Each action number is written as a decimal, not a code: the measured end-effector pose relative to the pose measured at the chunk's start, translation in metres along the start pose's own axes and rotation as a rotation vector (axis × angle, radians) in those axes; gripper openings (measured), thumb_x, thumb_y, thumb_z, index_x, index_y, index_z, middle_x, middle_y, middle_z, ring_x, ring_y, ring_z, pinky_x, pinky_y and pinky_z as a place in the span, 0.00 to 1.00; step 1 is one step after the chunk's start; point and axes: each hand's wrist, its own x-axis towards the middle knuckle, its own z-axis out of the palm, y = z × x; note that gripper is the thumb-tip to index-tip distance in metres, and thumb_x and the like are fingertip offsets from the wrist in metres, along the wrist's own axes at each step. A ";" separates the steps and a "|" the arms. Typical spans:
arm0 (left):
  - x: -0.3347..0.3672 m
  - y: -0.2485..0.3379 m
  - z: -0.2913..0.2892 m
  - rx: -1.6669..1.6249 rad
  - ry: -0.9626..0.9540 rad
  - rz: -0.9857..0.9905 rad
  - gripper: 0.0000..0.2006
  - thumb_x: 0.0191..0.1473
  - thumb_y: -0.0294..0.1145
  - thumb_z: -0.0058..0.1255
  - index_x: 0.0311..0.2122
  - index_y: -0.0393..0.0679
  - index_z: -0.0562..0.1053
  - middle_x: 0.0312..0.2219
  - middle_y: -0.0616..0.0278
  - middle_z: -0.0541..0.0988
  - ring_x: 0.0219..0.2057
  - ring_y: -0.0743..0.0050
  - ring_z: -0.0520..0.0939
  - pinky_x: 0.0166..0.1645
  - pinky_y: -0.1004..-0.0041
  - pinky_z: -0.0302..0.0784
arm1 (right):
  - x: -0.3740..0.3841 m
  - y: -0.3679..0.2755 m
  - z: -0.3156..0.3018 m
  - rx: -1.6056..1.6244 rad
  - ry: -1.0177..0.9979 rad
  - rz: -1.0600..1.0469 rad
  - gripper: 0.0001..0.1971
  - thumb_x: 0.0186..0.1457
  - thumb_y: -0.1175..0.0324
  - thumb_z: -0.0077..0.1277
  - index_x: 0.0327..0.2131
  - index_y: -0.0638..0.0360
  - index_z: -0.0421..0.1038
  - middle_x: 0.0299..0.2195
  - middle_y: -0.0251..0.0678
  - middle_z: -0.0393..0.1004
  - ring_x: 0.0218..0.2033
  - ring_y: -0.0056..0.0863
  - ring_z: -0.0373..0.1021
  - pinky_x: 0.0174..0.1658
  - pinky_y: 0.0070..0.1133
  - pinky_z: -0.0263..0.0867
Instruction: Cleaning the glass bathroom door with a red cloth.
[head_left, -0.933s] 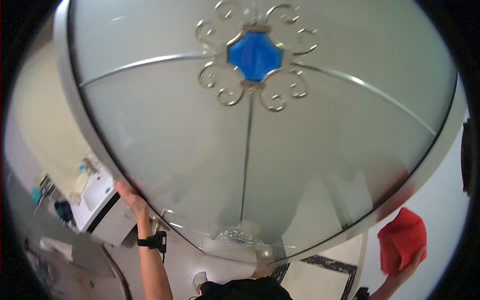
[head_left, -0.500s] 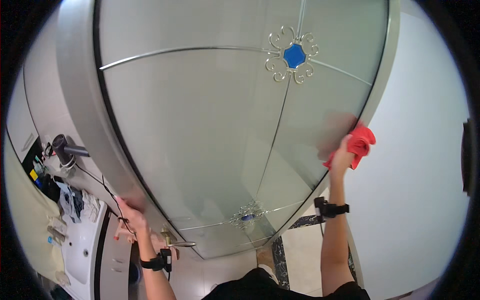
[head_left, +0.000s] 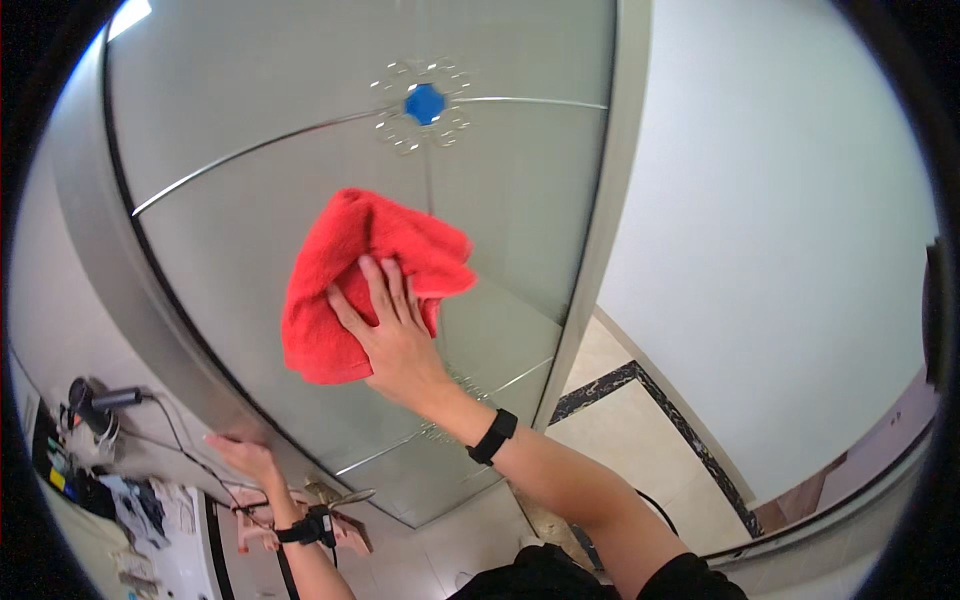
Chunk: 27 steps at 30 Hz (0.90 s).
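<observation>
My right hand (head_left: 402, 358) flattens a red cloth (head_left: 322, 310) against the glass door (head_left: 515, 215), fingers spread; my left hand (head_left: 250, 460), fingers outstretched, at the door frame (head_left: 140, 300).

Head view: one fisheye, left of a side-by-side pair, worn on the head. We look forward and down at the frosted door (head_left: 530, 220), near enough for it to fill much of our frame; white wall (head_left: 770, 200) to the right, floor (head_left: 630, 445) beneath, our dark clothing (head_left: 540, 578) at the lower edge; straight lines bow.
</observation>
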 end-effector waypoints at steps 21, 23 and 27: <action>0.003 0.000 0.006 -0.362 0.050 -0.026 0.30 0.63 0.46 0.24 0.56 0.25 0.53 0.57 0.46 0.56 0.58 0.58 0.57 0.62 0.70 0.46 | -0.169 0.362 -0.033 0.063 0.688 0.929 0.31 0.47 0.75 0.46 0.55 0.69 0.48 0.55 0.54 0.52 0.58 0.46 0.48 0.59 0.29 0.44; 0.002 0.006 0.008 -0.301 0.094 0.044 0.31 0.62 0.47 0.24 0.57 0.26 0.53 0.58 0.46 0.54 0.59 0.58 0.56 0.62 0.71 0.45 | -0.204 0.347 -0.014 0.069 0.756 0.939 0.22 0.56 0.59 0.46 0.43 0.73 0.64 0.43 0.54 0.69 0.46 0.43 0.65 0.50 0.27 0.58; 0.015 0.002 0.008 -0.286 0.172 0.022 0.30 0.62 0.48 0.25 0.57 0.28 0.53 0.58 0.48 0.56 0.58 0.60 0.58 0.61 0.71 0.48 | -0.244 0.319 -0.013 0.323 0.542 1.117 0.26 0.57 0.55 0.46 0.47 0.73 0.62 0.47 0.53 0.67 0.50 0.41 0.63 0.52 0.28 0.55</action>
